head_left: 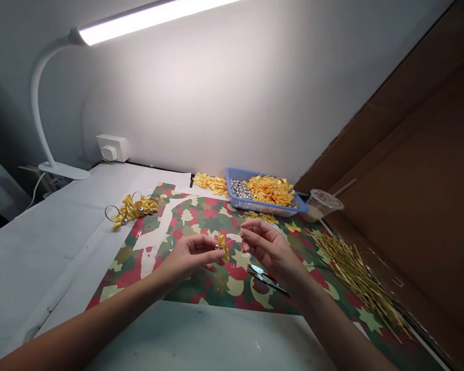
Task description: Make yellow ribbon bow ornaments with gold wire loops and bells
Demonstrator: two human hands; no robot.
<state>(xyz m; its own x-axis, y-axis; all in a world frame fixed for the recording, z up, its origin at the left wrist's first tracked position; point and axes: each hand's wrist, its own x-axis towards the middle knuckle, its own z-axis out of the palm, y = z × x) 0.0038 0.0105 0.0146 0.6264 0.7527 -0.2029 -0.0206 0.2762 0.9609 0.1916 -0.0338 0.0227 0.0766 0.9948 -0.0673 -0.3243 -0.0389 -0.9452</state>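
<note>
My left hand (191, 255) pinches a small yellow ribbon bow (223, 247) with a silver bead at its middle, held just above the patterned mat (201, 288). My right hand (268, 245) is close on the bow's right side, fingers curled in a pinch around a thin gold twist tie that is barely visible. A pair of scissors (263, 275) lies on the mat under my right hand.
A blue basket (265, 207) of silver beads and yellow bows stands at the back. Loose bows (211, 183) lie left of it, finished bows (133, 208) further left. Gold twist ties (350, 268) lie at right beside a plastic cup (321, 202). Cardboard wall at right, desk lamp (54, 103) at left.
</note>
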